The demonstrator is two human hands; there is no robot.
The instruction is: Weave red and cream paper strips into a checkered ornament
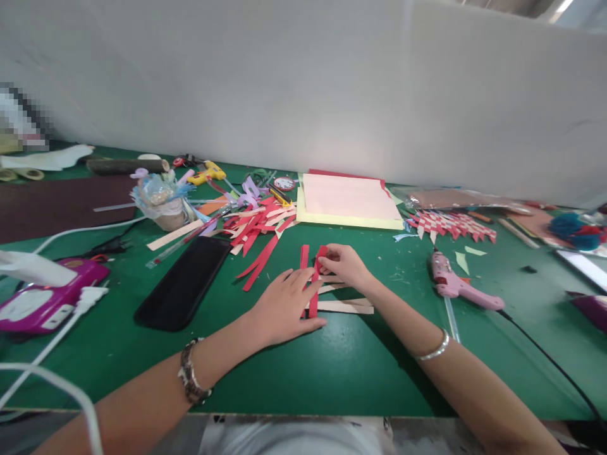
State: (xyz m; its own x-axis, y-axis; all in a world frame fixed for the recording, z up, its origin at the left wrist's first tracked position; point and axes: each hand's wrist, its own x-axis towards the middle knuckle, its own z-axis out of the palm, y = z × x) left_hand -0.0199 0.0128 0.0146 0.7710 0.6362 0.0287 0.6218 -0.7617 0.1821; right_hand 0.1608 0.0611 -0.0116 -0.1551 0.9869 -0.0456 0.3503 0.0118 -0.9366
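My left hand (282,306) lies with fingers spread over a small crossing of paper strips on the green table. Under and beside it run two upright red strips, one a red paper strip (313,304) whose far end is pinched between the thumb and fingers of my right hand (347,266). Pale cream strips (348,306) cross the red ones and stick out to the right, below my right wrist. My left fingers hide much of the crossing. Behind my hands is a heap of loose red and cream strips (258,221).
A black phone (184,284) lies left of my hands, near a purple power strip (59,294) with white cables. To the right rests a pink glue gun (458,284) with a black cord. Behind are stacked paper sheets (348,196) and a woven red-and-cream piece (448,225).
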